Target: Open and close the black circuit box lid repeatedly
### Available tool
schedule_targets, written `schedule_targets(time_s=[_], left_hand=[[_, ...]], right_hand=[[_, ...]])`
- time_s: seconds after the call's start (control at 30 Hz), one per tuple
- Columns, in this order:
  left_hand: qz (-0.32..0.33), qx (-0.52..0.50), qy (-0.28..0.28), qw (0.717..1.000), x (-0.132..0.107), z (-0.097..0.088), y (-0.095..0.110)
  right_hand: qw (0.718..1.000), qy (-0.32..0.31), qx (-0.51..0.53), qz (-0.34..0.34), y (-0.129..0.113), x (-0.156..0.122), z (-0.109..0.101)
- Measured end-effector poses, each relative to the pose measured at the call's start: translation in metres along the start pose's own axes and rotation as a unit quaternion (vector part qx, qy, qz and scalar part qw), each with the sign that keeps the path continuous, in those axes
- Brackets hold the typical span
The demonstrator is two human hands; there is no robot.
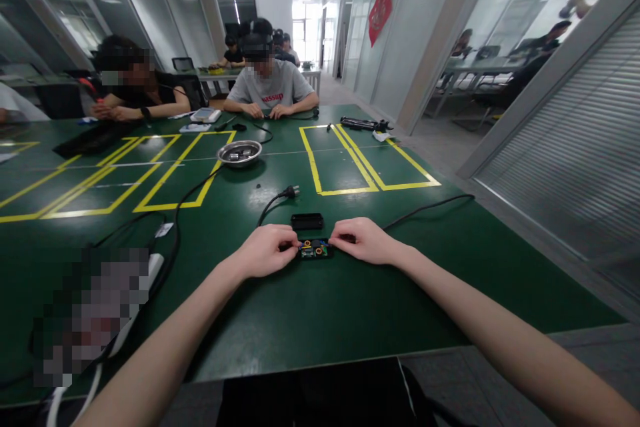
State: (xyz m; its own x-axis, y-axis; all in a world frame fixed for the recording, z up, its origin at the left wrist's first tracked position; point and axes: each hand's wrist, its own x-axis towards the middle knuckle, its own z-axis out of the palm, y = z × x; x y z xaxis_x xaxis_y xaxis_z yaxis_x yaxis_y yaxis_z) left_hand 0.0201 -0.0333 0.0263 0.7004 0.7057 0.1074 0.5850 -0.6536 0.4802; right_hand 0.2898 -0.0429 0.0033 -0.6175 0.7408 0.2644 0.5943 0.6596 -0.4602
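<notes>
- a green bench marked off with yellow tape stretched through a glass-walled office, a red banner on the right-hand partition.
- two co-workers sat beyond, one in a grey t-shirt, one in black.
- one metal bowl held small metal parts; one black plug lay nearer.
- one circuit board in a black casing lay between the two hands, one black cover just beyond it.
- the left hand and right hand faced each other, forearms reaching inward, fingers pinched closed at the board's opposite ends; whether they gripped wire or casing could not be told.
</notes>
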Motion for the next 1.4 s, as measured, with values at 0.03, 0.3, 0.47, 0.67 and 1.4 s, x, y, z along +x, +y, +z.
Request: schedule_targets(time_s=[0.03, 0.3, 0.47, 0.67, 1.4], left_hand=[[-0.001, 0.004, 0.001, 1.0, 0.0, 0.001, 0.001], [-0.053, -0.068, 0.015, 0.996, 0.003, 0.005, -0.002], [-0.099, -0.203, 0.009, 0.974, 0.004, 0.007, -0.004], [-0.045, -0.113, 0.031, 0.992, 0.002, 0.008, -0.006], [0.018, -0.057, 0.065, 0.996, 0.002, 0.007, -0.01]], right_hand=[[1.0, -0.001, -0.008, 0.001, -0.001, 0.0, 0.0], [0.999, -0.02, -0.025, 0.034, -0.005, 0.001, 0.002], [0.998, -0.037, 0.01, 0.052, -0.002, 0.002, 0.0], [0.998, -0.024, -0.007, 0.065, -0.005, 0.004, 0.003], [0.985, 0.088, -0.118, 0.091, -0.006, 0.007, 0.018]])
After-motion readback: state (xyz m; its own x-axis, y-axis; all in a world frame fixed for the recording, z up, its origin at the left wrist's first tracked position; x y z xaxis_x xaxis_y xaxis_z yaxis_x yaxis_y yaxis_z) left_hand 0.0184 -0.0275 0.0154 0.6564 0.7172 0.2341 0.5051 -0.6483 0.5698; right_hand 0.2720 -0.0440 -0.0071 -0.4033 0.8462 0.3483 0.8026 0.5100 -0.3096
